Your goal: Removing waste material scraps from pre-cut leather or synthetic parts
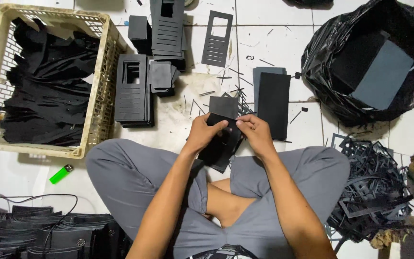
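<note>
We hold a small stack of black cut sheets over our crossed legs, just above the tiled floor, and the likeliest trouble here, as we judge it, is that the thin pieces slide against one another and fan out or drop among the black offcuts heaped to our right, where a good piece would be hard to tell from scrap. A sheet could also bend or tear at its cut slots if our fingers pull too hard on one edge. Our left hand is closed around the left side of the stack, thumb laid across the top face. Our right hand pinches the upper right edge, fingertips drawn together on the top sheet, so both hands are clamped on the same stack and nearly touch. More cut panels lie stacked on the floor ahead, beside a plastic crate full of black material; a black bag of sheets sits far right, and a green lighter lies by our left knee.
</note>
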